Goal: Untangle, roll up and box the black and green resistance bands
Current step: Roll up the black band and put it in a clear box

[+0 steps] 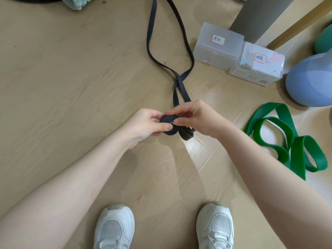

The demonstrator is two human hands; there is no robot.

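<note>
- Black band (168, 125), at the centre of the frame: its near end is wound into a small coil held above the floor, while the long free loop trails over the floor (62, 72) to the top edge of the frame, its two strands crossing once just above the hands.
- Left hand (145, 125) pinches the coil, thumb pressed on its face; right hand (195, 116) pinches the coil's other side, where a slack fold hangs just below.
- Likely risks: if either pinch loosens, the springy coil could unwind; the crossing in the free strands may wind in as a twist and make the roll lopsided; the hanging fold could be trapped and bulk the coil out, making it a tight fit for its box.
- Green band (294, 146), at the right edge, lies in loose overlapping loops on the floor, not yet rolled.
- Count: two bands, one black and one green; two lidded translucent boxes, the left box (218, 44) and the right box (258, 63), each with a handwritten label, at upper right; two hands; two white shoes (115, 229) at the bottom.
</note>
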